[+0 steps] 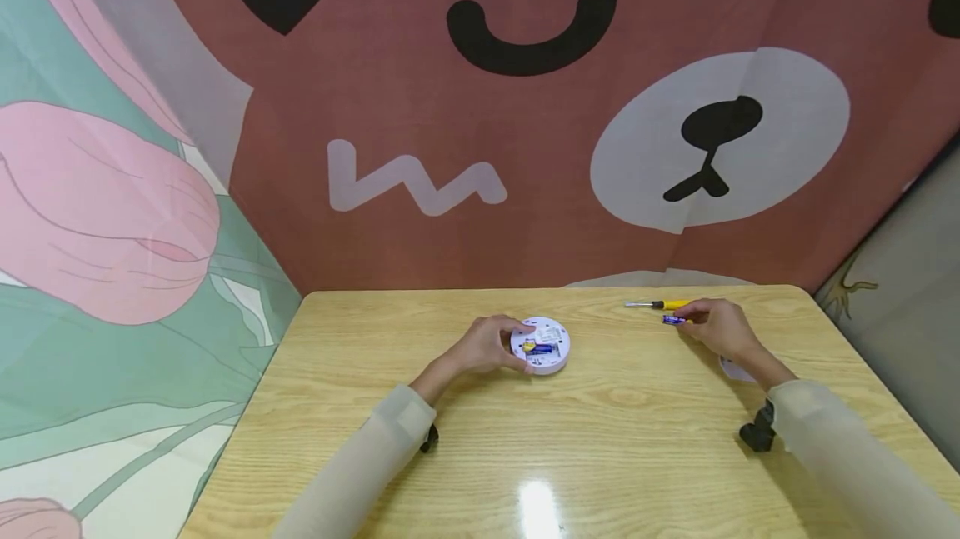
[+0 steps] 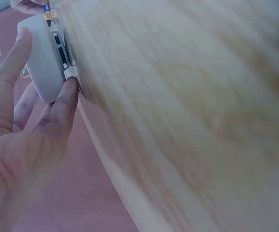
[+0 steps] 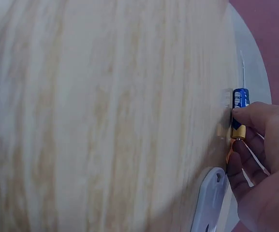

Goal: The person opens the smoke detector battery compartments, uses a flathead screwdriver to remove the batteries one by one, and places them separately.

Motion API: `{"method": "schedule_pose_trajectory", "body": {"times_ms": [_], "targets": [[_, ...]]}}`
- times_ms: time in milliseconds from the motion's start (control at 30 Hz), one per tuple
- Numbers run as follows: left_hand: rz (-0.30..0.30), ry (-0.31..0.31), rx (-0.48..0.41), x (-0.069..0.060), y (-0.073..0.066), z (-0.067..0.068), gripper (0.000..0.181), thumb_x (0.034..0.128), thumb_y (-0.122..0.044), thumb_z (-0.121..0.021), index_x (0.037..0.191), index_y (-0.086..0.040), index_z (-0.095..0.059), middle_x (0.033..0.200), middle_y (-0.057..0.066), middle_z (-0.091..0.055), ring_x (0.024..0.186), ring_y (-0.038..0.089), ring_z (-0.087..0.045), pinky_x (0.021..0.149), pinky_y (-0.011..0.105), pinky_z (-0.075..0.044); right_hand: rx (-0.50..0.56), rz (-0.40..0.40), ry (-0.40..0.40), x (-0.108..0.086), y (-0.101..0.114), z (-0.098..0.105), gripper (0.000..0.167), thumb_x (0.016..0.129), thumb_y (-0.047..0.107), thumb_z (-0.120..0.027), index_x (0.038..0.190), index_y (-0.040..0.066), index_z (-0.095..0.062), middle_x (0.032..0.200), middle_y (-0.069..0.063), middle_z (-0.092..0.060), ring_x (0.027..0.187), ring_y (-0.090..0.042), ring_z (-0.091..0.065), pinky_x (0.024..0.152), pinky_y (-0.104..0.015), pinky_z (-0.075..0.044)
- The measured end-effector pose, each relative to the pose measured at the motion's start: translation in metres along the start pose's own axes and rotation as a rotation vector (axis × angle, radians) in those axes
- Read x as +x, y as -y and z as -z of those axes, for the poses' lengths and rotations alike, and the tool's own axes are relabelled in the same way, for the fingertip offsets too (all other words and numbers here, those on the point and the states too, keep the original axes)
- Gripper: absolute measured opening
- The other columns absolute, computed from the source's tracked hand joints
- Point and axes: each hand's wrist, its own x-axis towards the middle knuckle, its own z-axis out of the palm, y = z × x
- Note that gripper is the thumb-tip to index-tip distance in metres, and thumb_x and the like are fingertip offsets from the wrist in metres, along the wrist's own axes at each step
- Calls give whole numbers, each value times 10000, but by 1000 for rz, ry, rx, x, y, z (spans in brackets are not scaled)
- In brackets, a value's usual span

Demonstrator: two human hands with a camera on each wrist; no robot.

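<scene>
My left hand (image 1: 483,346) grips a round white device (image 1: 552,360) by its left edge, thumb on the near side and fingers on the far side. The device's open compartment faces up, with a blue-and-yellow battery (image 1: 542,349) in it. In the left wrist view, the device (image 2: 42,58) is seen from its side, and slots show on it. Off to the right, my right hand (image 1: 722,328) pinches a second blue-and-yellow battery (image 3: 240,113) between thumb and fingers, low over the tabletop. Whether this battery touches the table, I cannot tell.
A yellow-handled screwdriver (image 1: 667,304) lies near the table's back edge, just behind my right hand. A white plastic plate (image 3: 212,198) with a slot lies on the wooden table (image 1: 480,439), partly under my right wrist. A printed cloth (image 1: 420,247) hangs behind the table.
</scene>
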Motion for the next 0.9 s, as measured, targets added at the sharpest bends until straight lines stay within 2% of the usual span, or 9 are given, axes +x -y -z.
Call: {"method": "schedule_pose_trajectory", "body": {"times_ms": [133,467,600,733,900], "targets": [[4,1,2,0,-1,0,711,715,-311,-1014,1356,-168,-741,1314,24,-721,1178,149,-630,1057,337,-497,-44,33,-13,-1,2,0,213,919,65,-817,1098,-45,-783,1030,-208,-752,836,-242,-684,636,-237,-528],[11,12,2,0,-3,1,715,723,-313,-1009,1367,-168,-733,1335,33,-714,1151,132,-619,1036,326,-497,-43,61,-59,-4,4,3,219,895,62,-838,1093,-19,-794,1045,-195,-739,862,-254,-677,621,-251,-516],[18,16,-2,-1,-2,2,723,726,-334,-1006,1375,-178,-729,1345,30,-706,1189,140,-618,1062,346,-493,-22,75,-68,-4,11,4,229,908,87,-836,1112,-9,-794,1072,-203,-731,934,-343,-690,621,-261,-523],[24,18,-9,-1,-1,2,734,725,-338,-1007,1384,-185,-723,1346,28,-705,1187,142,-618,1059,357,-494,-14,84,-69,-3,19,3,279,931,130,-829,1169,-7,-783,1130,-219,-729,1015,-407,-693,684,-253,-530],[24,18,-9,-1,0,1,734,721,-338,-1009,1381,-185,-725,1342,23,-709,1152,125,-617,1033,342,-500,-10,135,-99,-1,29,-2,316,924,123,-836,1192,-31,-772,1128,-242,-753,1008,-427,-715,702,-199,-539]]}}
